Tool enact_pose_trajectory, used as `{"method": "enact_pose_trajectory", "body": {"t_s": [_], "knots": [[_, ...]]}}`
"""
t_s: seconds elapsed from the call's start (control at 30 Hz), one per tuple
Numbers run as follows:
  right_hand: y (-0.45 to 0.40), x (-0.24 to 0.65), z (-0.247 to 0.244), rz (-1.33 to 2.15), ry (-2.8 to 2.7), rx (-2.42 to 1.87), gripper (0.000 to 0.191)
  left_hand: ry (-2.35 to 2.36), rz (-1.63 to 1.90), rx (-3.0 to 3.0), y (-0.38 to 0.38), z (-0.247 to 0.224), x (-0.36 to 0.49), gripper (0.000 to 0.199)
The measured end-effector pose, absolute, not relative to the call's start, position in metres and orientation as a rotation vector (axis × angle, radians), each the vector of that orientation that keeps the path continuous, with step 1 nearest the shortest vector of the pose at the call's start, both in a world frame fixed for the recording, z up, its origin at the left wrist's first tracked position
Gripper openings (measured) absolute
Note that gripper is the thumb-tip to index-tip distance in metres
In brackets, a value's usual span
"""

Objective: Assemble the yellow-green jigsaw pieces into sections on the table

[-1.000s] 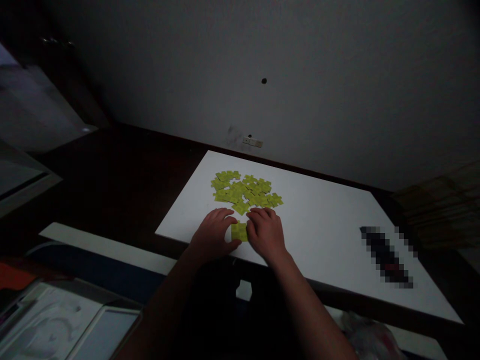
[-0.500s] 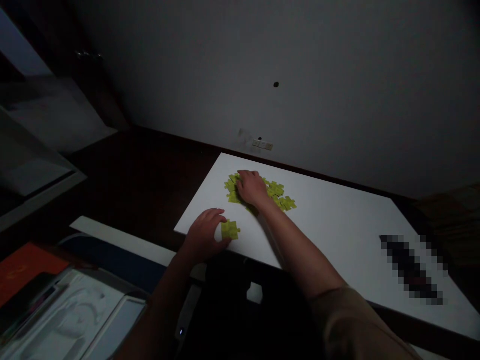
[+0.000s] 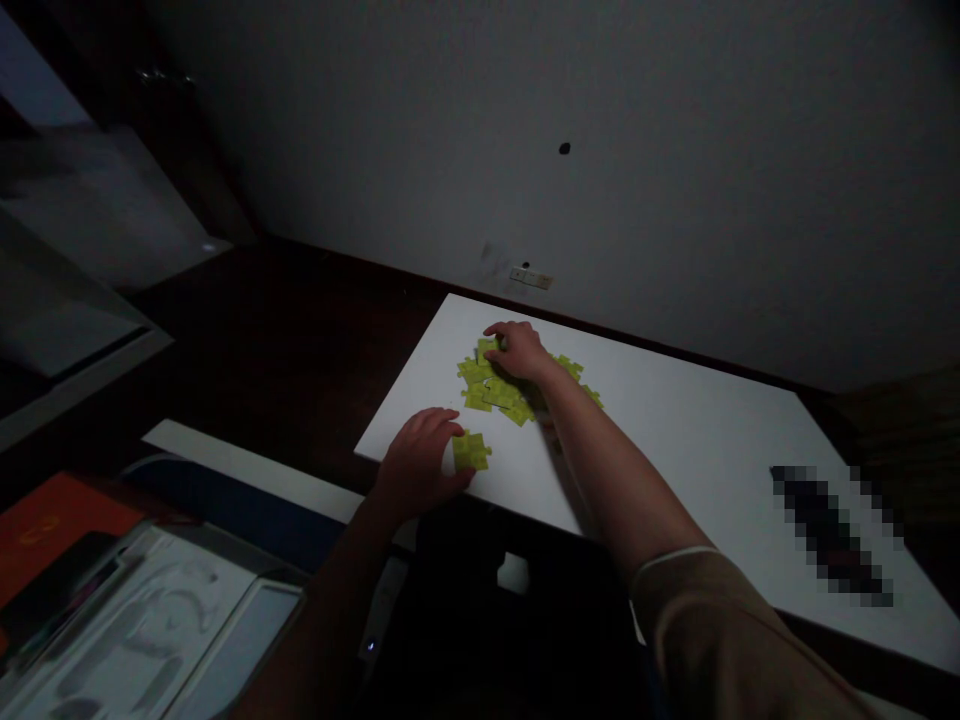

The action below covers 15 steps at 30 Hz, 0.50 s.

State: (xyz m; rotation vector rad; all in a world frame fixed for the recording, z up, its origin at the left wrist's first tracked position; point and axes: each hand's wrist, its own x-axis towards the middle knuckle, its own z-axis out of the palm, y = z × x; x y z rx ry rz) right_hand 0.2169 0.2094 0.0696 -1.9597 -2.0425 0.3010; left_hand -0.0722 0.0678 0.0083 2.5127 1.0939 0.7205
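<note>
While right fingers (image 3: 501,328) pinch a piece (image 3: 486,347)—a box (image 3: 240,553) holds white items (image 3: 139,622).

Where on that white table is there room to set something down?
The widest free patch of table lies between the right forearm and the blurred dark thing. A smaller one lies between the pile and the table's left edge. It's crowded at the pile, under the right hand, and where the left hand curls around a piece.

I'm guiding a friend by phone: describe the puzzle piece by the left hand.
Find the white table, then the left hand at its near edge. Within that hand's curve lies one yellow-green puzzle piece, set apart from the similar pieces piled farther back.
</note>
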Motion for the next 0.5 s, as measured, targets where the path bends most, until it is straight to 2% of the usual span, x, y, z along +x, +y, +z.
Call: {"method": "enact_pose_trajectory", "body": {"t_s": [0.17, 0.33, 0.5], "knots": [[0.159, 0.227, 0.080, 0.353, -1.767, -1.760, 0.037, 1.112, 0.727, 2.519, 0.070, 0.005, -0.072, 0.041], [0.049, 0.218, 0.058, 0.577, -1.701, -1.634, 0.034, 1.115, 0.720, 2.536, 0.071, 0.003, -0.067, 0.039], [-0.025, 0.217, 0.026, 0.572, -1.666, -1.662, 0.044, 1.012, 0.695, 2.566, 0.061, 0.006, -0.043, 0.040]]}}
